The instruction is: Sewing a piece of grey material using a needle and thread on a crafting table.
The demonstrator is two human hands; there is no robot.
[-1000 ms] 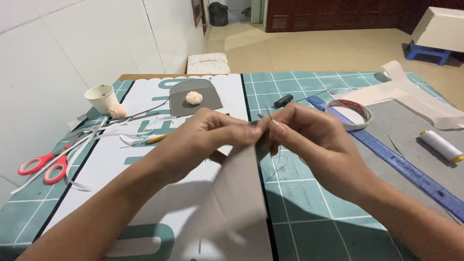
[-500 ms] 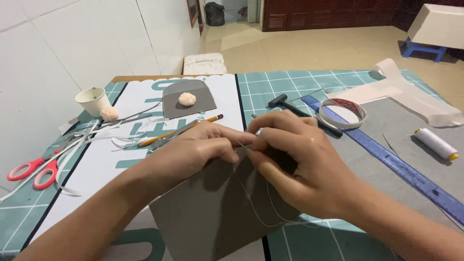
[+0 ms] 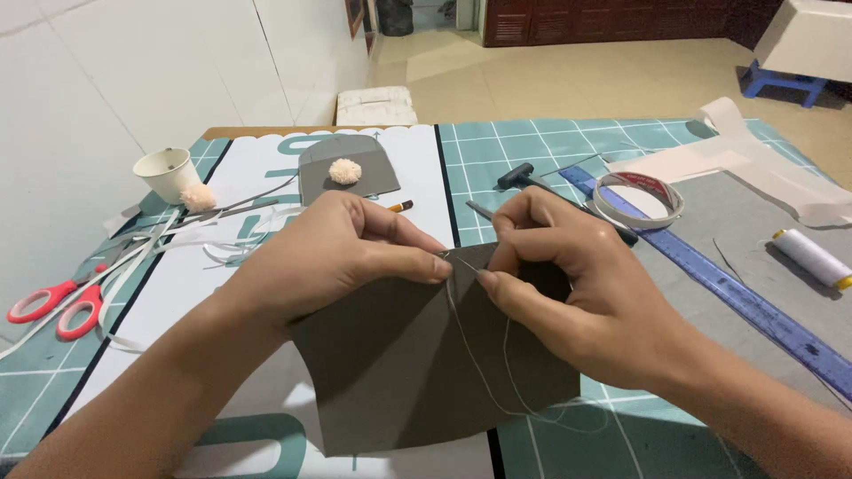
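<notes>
Since a moment ago my left hand and right hand drew apart slightly, both pinching the grey fabric near the ruler; its loose thread could snag.

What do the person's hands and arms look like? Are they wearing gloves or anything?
No gloves. The left hand and the right hand are both bare, with short plain nails. No rings, watch or bracelets show. Both forearms are bare too, with no sleeves in view right down to the picture's edge.
</notes>
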